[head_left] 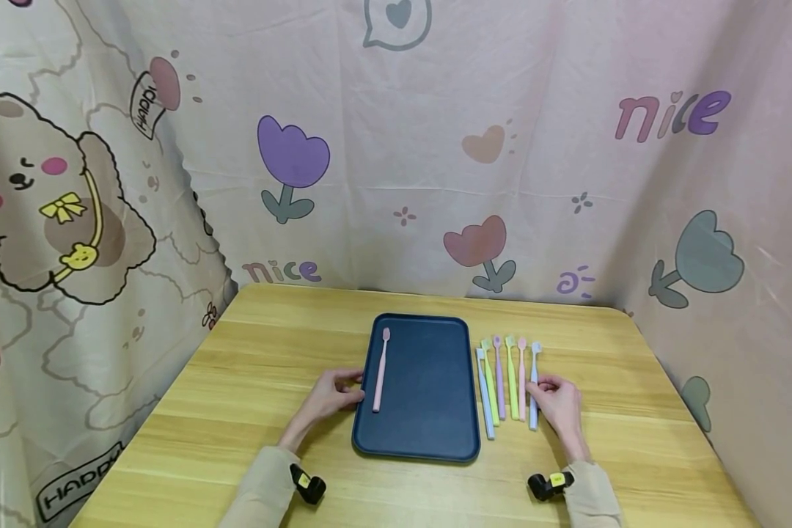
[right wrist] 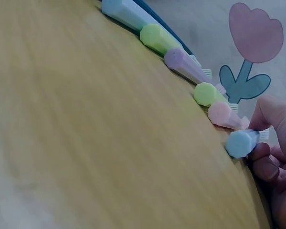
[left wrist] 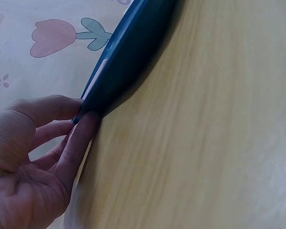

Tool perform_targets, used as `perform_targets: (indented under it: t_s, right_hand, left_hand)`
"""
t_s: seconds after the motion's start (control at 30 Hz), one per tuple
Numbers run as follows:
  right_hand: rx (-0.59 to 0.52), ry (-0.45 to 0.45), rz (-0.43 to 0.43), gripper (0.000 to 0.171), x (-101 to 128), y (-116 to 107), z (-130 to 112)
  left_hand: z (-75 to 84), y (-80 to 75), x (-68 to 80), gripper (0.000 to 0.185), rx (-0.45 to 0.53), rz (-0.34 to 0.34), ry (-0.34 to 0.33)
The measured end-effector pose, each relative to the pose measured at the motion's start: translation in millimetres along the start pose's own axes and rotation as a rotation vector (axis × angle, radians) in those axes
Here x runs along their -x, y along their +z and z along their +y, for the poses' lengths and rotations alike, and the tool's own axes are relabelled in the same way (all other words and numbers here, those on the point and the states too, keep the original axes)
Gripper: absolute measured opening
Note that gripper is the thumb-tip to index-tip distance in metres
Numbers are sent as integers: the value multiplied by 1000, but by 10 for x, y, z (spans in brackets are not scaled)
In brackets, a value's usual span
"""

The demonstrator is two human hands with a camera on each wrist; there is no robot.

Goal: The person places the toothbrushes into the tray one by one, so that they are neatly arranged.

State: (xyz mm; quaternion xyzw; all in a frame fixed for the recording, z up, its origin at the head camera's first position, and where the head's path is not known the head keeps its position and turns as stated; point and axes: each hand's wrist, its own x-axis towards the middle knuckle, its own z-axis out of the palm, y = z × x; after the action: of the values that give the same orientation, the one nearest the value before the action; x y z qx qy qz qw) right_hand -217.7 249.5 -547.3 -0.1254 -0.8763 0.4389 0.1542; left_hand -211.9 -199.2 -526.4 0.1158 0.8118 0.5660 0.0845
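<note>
A dark blue tray (head_left: 422, 381) lies on the table with one pink toothbrush (head_left: 380, 374) on its left side. My left hand (head_left: 330, 396) pinches the tray's left rim between thumb and fingers, as the left wrist view also shows. To the right of the tray several toothbrushes lie in a row, heads pointing away. At the row's right end is a blue toothbrush (head_left: 534, 418), whose handle my right hand (head_left: 559, 405) pinches. Beside it lies another pink toothbrush (head_left: 522, 378); a purple toothbrush (right wrist: 183, 64) shows further along the row in the right wrist view.
The row also has green toothbrushes (head_left: 512, 381) and a second blue toothbrush (head_left: 485, 400) close to the tray's right rim. Wooden tabletop (head_left: 633, 440) spreads on both sides. A printed curtain (head_left: 396, 147) hangs behind the table's far edge.
</note>
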Motion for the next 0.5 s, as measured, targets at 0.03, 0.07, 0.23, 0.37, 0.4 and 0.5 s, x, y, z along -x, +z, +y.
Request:
perform_targets:
  t_s: [0.03, 0.07, 0.23, 0.37, 0.4, 0.5]
  right_hand:
    - [-8, 4, -2, 23, 0, -2, -3]
    - [-17, 10, -7, 24, 1, -5, -7]
    - [-76, 53, -43, 26, -1, -20, -30]
    - [-133, 100, -94, 28, 10, -42, -54]
    - [-149, 110, -107, 28, 12, -46, -63]
    - [-194, 122, -139, 30, 20, -53, -92]
  left_hand:
    - [-1, -2, 0, 52, -1, 0, 3]
    - [0, -4, 0, 52, -3, 1, 1]
    - [-5, 0, -3, 52, -22, -1, 5]
    - [-19, 6, -10, 52, -30, -3, 0]
    - [-19, 9, -10, 52, -28, -2, -3]
    - [-7, 7, -4, 52, -17, -3, -6]
